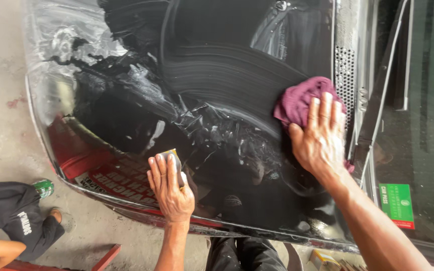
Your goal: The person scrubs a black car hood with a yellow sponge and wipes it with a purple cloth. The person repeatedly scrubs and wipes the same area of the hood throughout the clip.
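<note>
Evidently wet work on a black car hood (217, 75): the left hand (171, 188) lies palm-down, fingers (163, 168) pressed together and flat over a small yellowish sanding block (173, 154), which shows only just beyond the fingertips, so pressure spreads evenly. The right hand (320, 138) has its fingers (326, 108) slightly spread and flat on a crumpled maroon rag (300, 100), bunched under and ahead of the fingertips, beside the cowl vent grille (344, 75), where arced wipe streaks run. A crouching person (11, 216) sits well apart, lower left.
</note>
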